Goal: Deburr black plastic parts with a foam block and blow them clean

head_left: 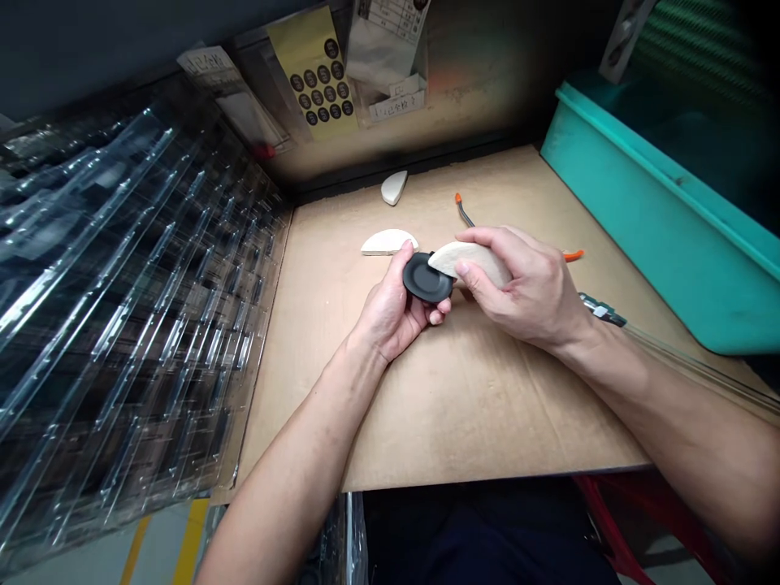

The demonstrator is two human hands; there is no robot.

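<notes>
My left hand (390, 313) cradles a black round rubber-like disc (427, 278) between fingers and thumb. My right hand (524, 286) pinches a cream half-moon foam piece (469, 262), whose pointed end touches the disc's rim. Two similar cream half-moon pieces lie on the brown cardboard sheet (463, 406), one (387, 241) just beyond my left hand and one (394, 188) near the back edge. Behind my right hand lies a tool with orange tips and a dark grey shaft (464, 213), its middle hidden by my hand.
Stacked clear plastic blister trays (140, 301) fill the left side. A teal plastic bin (664, 219) stands along the right. A sheet of round black stickers (321, 89) hangs at the back. A clear rod (688, 361) lies at the right edge of the cardboard.
</notes>
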